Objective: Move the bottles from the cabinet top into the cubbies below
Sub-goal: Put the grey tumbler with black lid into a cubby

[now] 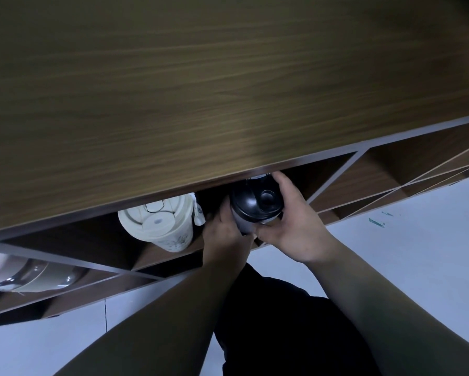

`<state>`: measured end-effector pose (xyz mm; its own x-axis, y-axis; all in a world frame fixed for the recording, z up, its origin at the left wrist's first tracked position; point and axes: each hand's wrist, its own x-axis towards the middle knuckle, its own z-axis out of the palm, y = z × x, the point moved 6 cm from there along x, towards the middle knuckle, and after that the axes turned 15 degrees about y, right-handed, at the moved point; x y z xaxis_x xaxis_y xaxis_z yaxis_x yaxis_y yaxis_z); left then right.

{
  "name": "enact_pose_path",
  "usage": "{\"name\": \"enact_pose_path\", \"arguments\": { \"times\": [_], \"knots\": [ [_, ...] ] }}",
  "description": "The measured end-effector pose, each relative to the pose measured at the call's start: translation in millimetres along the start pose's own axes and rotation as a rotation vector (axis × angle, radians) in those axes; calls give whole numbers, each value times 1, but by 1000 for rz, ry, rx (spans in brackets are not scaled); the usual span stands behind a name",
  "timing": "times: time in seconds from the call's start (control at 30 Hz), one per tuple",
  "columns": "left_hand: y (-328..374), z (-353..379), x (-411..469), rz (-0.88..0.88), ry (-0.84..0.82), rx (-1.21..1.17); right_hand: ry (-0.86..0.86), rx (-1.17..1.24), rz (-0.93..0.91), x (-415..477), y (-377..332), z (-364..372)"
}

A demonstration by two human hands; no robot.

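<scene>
While the wood-grain cabinet top fills the whole upper half of the frame and shows no bottle on the part in view, the row of cubbies runs beneath its front edge from lower left to upper right, over a pale floor. At the far left edge a cubby holds a clear-lidded vessel lying on its side, too cut off to name with certainty. Left of centre a cream bottle sits in its own cubby, its lid facing the camera. Just beside it, at centre, is the black-lidded bottle, at the mouth of the next cubby, its top tucked under the cabinet's front edge. Both hands are clamped on it: the left hand cups the body from below, while the right hand wraps the right side, fingers reaching up past the lid. Its long axis points from the hands into the cubby, lid end nearer the camera, so it seems the coming move is a straight push inward. Neither hand is clearly nearer.
</scene>
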<state>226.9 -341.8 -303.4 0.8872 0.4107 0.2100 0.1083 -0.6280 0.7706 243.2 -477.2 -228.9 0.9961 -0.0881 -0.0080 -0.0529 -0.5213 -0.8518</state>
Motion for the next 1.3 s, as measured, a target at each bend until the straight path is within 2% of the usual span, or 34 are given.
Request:
{"name": "enact_pose_path", "arguments": {
  "times": [0.07,0.17,0.27,0.53,0.8,1.1,1.2,1.3],
  "knots": [
    [-1,-2,0,-17,-35,-24,-6,14,7,-2,4,-1],
    [-10,-1,-3,-203,-223,-97,1,39,42,-7,12,-2],
    [-16,0,-6,-260,-283,-121,13,63,56,-11,13,-3],
    [-9,0,0,-61,-233,-136,38,105,91,-7,13,-3],
    [-9,2,-5,-125,-218,-102,36,64,105,-5,14,-3],
    [-10,6,-2,-46,-182,-20,29,88,113,-6,10,-5],
    [-9,-1,-5,-103,-219,-106,3,68,118,-14,5,-8],
    [-13,-14,-13,-170,-323,-227,-29,14,126,-29,-6,-18]
  ]
}}
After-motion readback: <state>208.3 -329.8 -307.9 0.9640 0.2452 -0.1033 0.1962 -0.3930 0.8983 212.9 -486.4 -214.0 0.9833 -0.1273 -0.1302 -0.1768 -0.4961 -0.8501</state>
